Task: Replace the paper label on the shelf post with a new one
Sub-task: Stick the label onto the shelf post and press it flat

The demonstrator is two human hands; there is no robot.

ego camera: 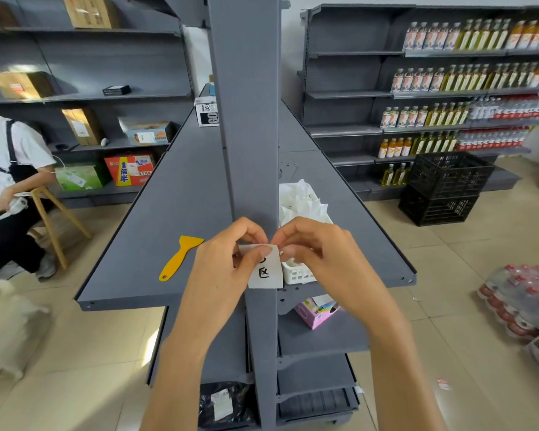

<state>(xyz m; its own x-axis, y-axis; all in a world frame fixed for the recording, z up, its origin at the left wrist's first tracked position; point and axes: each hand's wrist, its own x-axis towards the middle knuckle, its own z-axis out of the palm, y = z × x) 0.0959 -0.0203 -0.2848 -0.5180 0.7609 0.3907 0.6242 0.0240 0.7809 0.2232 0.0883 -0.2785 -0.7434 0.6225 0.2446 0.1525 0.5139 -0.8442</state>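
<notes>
A white paper label (266,272) with black handwritten characters hangs in front of the grey shelf post (246,119). My left hand (227,259) pinches its upper left part between thumb and fingers. My right hand (311,247) pinches its top right corner. Both hands meet at the label's top edge, just in front of the post. Whether the label touches the post, I cannot tell. The label's upper characters are hidden by my left thumb.
A yellow plastic scraper (179,256) lies on the grey shelf (156,244) to the left. A white basket (299,272) of white paper slips sits right of the post. A pink box (316,309) is on the shelf below. A seated person (10,181) is at far left.
</notes>
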